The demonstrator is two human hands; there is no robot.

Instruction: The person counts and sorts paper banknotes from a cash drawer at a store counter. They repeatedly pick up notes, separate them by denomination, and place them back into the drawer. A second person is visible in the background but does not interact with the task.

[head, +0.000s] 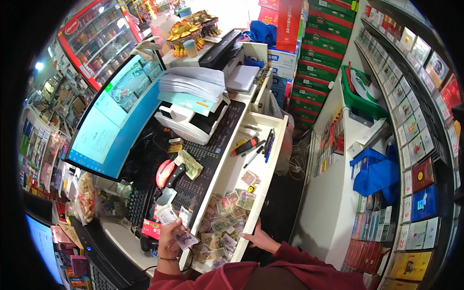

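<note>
My left hand (169, 233) is closed around several banknotes (186, 239), one purplish note sticking out toward the drawer. More folded notes (166, 214) show above its fingers. My right hand (264, 238) rests with spread fingers against the front wall of an open white drawer (274, 165); nothing shows in its grasp. Loose banknotes (224, 223) lie heaped in the drawer's near part. Pens (269, 145), a red-and-black utility knife (245, 146) and a small yellow-and-black item (251, 188) lie farther back. A folded stack of notes (190, 164) sits on the dark desk mat beside a black-handled tool (176, 175).
A monitor (119, 108) and keyboard (136, 203) stand left, with a white machine (188, 123) under papers (192, 85) behind. Shelves of boxed packs (417, 232) line the right. Stacked green cartons (315, 69) and a hanging plastic bag (284, 145) stand beyond the drawer.
</note>
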